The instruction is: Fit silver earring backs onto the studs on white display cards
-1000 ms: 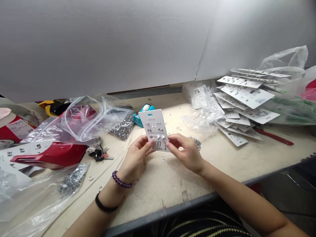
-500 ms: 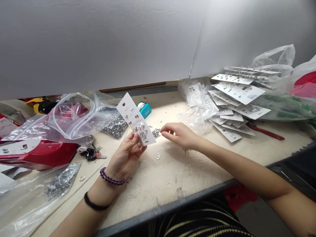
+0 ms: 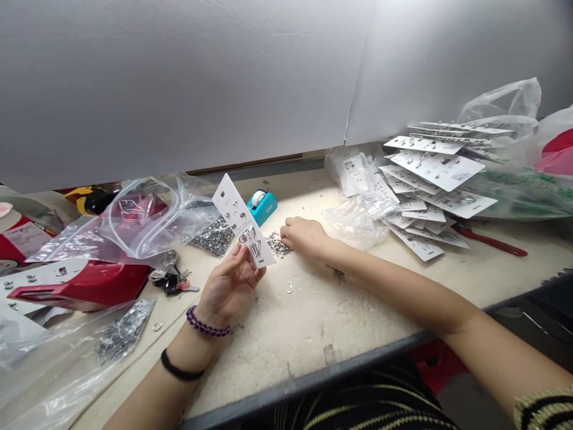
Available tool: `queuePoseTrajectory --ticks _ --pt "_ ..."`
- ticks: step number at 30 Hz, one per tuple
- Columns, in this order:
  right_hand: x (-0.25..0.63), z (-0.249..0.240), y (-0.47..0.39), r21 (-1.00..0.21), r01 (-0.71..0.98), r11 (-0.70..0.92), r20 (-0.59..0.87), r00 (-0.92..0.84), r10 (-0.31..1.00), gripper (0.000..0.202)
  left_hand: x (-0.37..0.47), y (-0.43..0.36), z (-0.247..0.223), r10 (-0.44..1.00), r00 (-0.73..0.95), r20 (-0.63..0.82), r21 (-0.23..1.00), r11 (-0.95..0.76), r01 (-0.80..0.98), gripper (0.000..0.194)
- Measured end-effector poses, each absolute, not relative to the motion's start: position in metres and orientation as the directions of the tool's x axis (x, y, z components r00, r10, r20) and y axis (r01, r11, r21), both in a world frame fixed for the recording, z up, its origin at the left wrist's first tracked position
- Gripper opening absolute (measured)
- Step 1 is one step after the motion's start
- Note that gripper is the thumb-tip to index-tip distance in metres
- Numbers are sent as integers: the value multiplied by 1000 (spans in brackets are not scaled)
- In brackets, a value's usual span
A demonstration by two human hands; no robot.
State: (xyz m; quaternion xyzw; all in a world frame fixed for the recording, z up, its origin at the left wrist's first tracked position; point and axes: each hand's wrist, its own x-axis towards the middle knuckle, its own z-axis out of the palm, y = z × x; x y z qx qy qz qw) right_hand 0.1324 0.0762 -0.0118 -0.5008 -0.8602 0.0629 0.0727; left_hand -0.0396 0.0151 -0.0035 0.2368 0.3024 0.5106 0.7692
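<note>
A white earring card (image 3: 242, 220) with several silver earrings on it is tilted upright in my left hand (image 3: 230, 283), pinched at its lower edge. My right hand (image 3: 305, 237) is down on the table at a small pile of tiny silver pieces (image 3: 276, 243), with its fingers drawn together; whatever lies between the fingertips is hidden. Behind the card stands a turquoise tape dispenser (image 3: 263, 206). Two small silver hoops (image 3: 289, 288) lie on the table in front of the pile.
At the right, white earring cards (image 3: 436, 170) are stacked beside clear plastic bags (image 3: 358, 209) and a red-handled tool (image 3: 495, 242). To the left are a red holder (image 3: 105, 283), keys (image 3: 172, 283), zip bags (image 3: 138, 230) and bags of silver pieces (image 3: 215, 236).
My right hand has moved left and down onto the pile, its fingers closing in. The card in my left hand has turned slightly and uncovers more of the tape dispenser.
</note>
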Motion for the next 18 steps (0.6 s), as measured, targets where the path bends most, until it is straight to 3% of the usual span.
queuePoseTrajectory --ticks 7,18 --pt "129 -12 70 -271 854 445 72 -443 894 19 -40 14 -3 926 306 -222 665 373 -647 10" --pt "135 -17 71 -644 638 423 170 -420 892 11 -39 13 -1 929 311 -202 650 364 -667 9"
